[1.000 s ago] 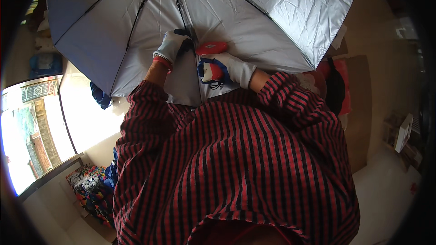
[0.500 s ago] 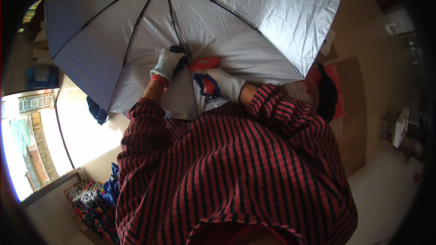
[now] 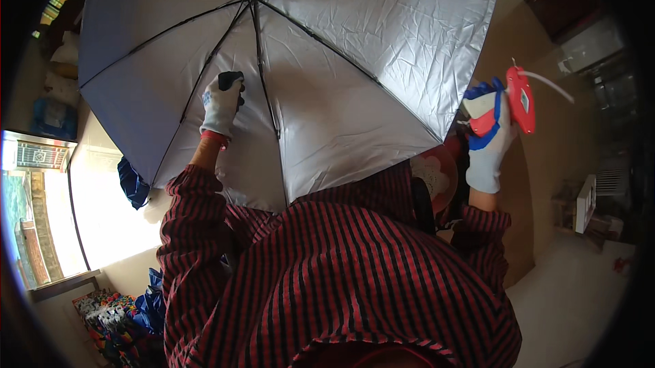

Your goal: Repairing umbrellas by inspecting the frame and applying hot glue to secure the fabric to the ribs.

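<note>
An opened umbrella point(image 3: 341, 119) with a silver inner side and thin black ribs spreads in front of me, its underside toward me. Against its lower left panel is my left hand point(image 3: 223, 102), in a white glove with dark fingertips. The fingers are curled in, and what they hold, if anything, is hidden. Beyond the umbrella's right edge my right hand point(image 3: 492, 129), gloved in white and blue, is wrapped around the handle of a red tagging gun point(image 3: 520, 102). A thin needle stands at its top, and a pale curved strip sticks out from it.
A dark blue folded cloth bundle point(image 3: 133, 182) lies by the umbrella's left corner. Multicoloured and blue items point(image 3: 116, 317) are heaped at the lower left. A round red seat with a white lacy pattern point(image 3: 437, 177) is partly visible beside my right forearm. Brown cardboard point(image 3: 522, 231) lies on the right.
My right hand has swung out to the right with the tagging gun, away from the umbrella's middle. My left hand has shifted left, and more of the umbrella's hub shows.
</note>
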The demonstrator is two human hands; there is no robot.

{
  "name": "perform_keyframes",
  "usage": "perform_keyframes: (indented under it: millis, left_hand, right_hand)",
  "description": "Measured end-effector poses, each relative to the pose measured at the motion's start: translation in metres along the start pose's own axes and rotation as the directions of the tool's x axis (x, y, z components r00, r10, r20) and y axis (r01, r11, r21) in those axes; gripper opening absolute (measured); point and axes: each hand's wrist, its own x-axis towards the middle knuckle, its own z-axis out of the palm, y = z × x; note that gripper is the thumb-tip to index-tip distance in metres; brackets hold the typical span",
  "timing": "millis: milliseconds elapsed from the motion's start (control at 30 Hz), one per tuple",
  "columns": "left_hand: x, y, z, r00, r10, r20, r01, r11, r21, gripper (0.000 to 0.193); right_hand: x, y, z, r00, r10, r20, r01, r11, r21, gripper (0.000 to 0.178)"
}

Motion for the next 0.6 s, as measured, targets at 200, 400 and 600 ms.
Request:
perform_keyframes:
  millis: [200,400,600]
  left_hand:
    - [0.085,0.046,-0.009,0.991,-0.137,0.009,0.123,0.856,-0.503,0.038]
    - [0.139,0.096,-0.008,0.758,-0.160,0.633,0.576,0.621,-0.532,0.066]
    - [0.161,0.084,0.009,0.806,0.422,0.415,-0.440,0.896,-0.057,0.057]
  right_hand:
    - [0.087,0.087,-0.163,0.974,0.014,-0.225,-0.201,0.501,-0.842,0.043]
    - [0.041,0.161,-0.169,0.978,0.074,0.195,0.209,-0.322,-0.923,0.060]
    - [0.057,0.171,-0.171,0.978,0.145,0.151,0.193,-0.346,-0.918,0.061]
